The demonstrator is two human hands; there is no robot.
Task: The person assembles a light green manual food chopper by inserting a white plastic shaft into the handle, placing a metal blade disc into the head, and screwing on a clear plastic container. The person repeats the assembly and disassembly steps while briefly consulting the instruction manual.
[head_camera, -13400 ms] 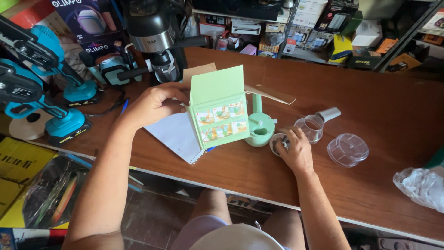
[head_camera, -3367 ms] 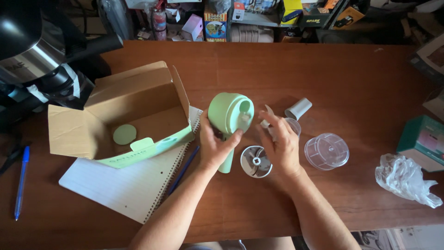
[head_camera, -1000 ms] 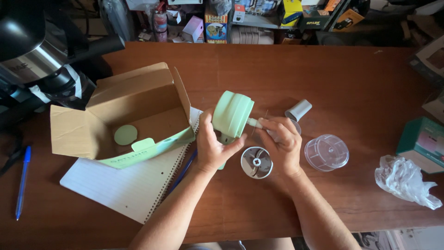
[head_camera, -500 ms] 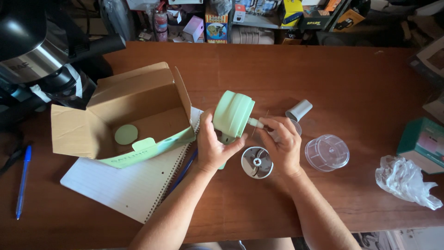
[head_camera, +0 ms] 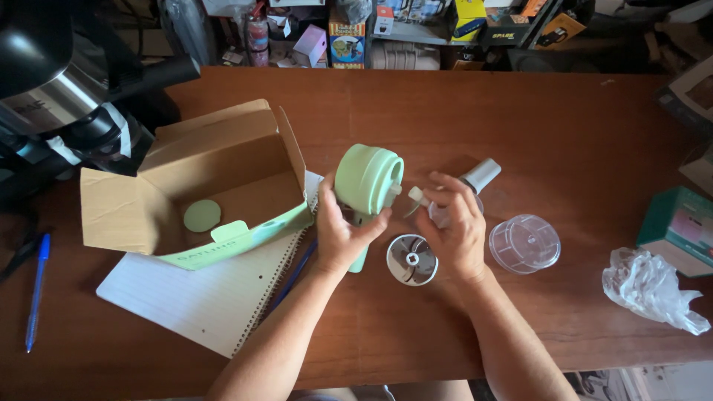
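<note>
Left fingers: the left hand [head_camera: 338,234] is wrapped around the lower body of the pale green grinder housing [head_camera: 368,178], fingers curled closed on it, thumb toward the crank side; it holds the housing tilted above the worktop [head_camera: 416,104].
Right fingers: the right hand [head_camera: 457,226] has its fingertips drawn together in a pinch on a small pale part [head_camera: 414,196] at the housing's side opening; whether that part is already seated in the housing I cannot tell.
Step in hand: by my judgement, fitting a small piece onto the side of the housing, with other parts not yet mounted.
Next move calls for: probably a steady left grip, so the housing does not turn, and a straight, aligned push or twist from the right fingertips.
Blade disc [head_camera: 411,259]: a round metal disc lying flat just below the housing, between the two wrists, touched by neither hand.
Clear cup [head_camera: 524,243]: a round transparent piece to the right of the housing, beyond the right hand.
Grey-capped drum [head_camera: 481,175]: lying right of the housing, partly behind the right fingers.
Cardboard box [head_camera: 200,186]: open, left of the housing, a green round disc [head_camera: 202,215] inside.
Spiral notebook [head_camera: 200,297]: under the box, lower left of the housing, a blue pen [head_camera: 293,275] on its edge.
Crumpled plastic bag [head_camera: 650,289]: far right of the housing.
</note>
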